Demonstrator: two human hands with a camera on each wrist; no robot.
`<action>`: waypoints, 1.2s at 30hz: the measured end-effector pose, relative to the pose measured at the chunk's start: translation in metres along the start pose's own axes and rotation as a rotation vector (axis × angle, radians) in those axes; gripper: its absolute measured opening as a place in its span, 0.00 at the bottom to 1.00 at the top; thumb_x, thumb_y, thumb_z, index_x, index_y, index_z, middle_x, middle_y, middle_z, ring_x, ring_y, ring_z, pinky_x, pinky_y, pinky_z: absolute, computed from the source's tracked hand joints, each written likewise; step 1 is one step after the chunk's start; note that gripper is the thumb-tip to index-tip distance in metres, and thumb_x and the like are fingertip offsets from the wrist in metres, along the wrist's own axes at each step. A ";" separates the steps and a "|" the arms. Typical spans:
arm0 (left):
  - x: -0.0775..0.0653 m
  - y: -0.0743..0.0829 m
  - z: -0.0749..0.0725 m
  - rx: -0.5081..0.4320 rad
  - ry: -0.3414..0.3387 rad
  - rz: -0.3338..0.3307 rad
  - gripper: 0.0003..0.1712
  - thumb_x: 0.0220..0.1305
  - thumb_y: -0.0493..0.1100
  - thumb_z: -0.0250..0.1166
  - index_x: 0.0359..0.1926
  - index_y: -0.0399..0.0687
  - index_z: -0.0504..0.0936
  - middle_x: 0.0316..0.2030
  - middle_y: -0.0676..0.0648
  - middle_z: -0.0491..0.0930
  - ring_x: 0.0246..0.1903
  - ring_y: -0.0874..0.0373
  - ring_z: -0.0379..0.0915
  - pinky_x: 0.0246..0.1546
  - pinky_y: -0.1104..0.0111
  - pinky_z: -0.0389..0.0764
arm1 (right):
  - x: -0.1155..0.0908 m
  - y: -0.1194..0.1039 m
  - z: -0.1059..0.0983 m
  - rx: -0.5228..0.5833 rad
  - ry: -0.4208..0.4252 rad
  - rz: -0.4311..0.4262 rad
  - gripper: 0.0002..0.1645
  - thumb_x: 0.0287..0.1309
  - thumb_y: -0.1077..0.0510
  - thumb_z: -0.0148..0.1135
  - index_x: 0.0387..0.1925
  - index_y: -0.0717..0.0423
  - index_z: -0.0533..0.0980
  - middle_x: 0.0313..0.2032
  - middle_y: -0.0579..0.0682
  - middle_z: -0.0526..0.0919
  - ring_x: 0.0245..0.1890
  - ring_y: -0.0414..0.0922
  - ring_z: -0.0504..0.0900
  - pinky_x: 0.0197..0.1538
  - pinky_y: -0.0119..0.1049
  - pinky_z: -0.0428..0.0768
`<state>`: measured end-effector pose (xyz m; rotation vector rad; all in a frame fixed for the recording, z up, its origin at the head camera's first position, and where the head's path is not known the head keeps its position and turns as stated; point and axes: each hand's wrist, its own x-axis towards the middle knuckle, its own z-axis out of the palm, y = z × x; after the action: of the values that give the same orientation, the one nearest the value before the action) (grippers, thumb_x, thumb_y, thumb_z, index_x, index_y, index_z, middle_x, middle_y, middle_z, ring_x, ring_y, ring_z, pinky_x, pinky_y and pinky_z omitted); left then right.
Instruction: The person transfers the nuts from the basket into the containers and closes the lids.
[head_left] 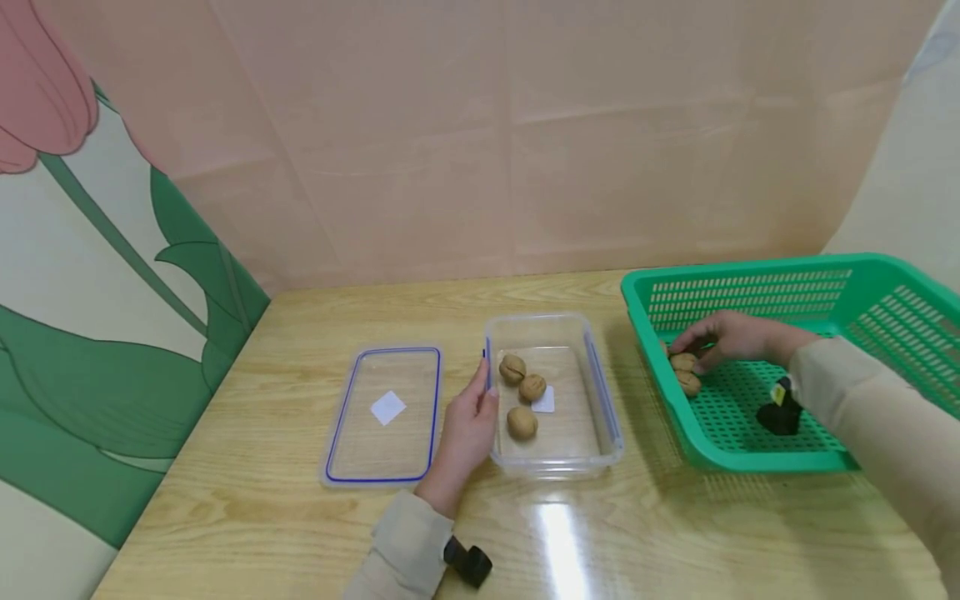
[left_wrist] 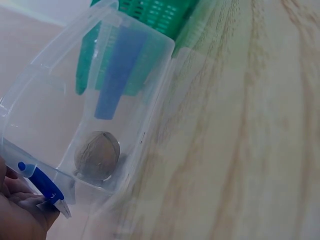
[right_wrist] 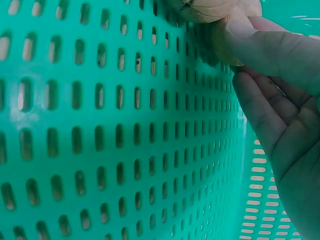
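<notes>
My left hand [head_left: 468, 421] rests along the left side of a clear plastic food container [head_left: 573, 425], its fingers by the rim and the blue-edged clasp [left_wrist: 45, 185]. Inside the container lie three walnuts, among them a lower one [head_left: 522, 423] that also shows in the left wrist view as a walnut [left_wrist: 97, 156]. Over in the green basket [head_left: 750, 461], my right hand [head_left: 738, 337] pinches a walnut [right_wrist: 225, 42] between thumb and fingers, close to the basket's left wall. Other walnuts [head_left: 687, 384] sit right beside the fingertips.
Left of the container, a clear lid [head_left: 352, 446] with a blue seal lies flat on the wooden table [head_left: 247, 467]. A black object [head_left: 780, 417] with a yellow label shows by the right wrist. Behind the table hangs a pinkish sheet [head_left: 525, 167].
</notes>
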<state>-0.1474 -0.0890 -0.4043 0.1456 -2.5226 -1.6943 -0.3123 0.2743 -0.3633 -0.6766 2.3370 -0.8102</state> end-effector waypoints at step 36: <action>0.001 0.001 -0.001 -0.009 -0.016 -0.030 0.29 0.70 0.41 0.49 0.69 0.57 0.56 0.67 0.42 0.58 0.44 0.47 0.74 0.47 0.61 0.80 | -0.009 0.001 -0.011 0.035 0.127 0.021 0.31 0.48 0.55 0.69 0.53 0.64 0.71 0.48 0.58 0.79 0.43 0.34 0.77 0.43 0.33 0.81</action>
<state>-0.1478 -0.0895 -0.4032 0.1699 -2.5365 -1.7244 -0.3134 0.2852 -0.3534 -0.6012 2.4324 -0.9065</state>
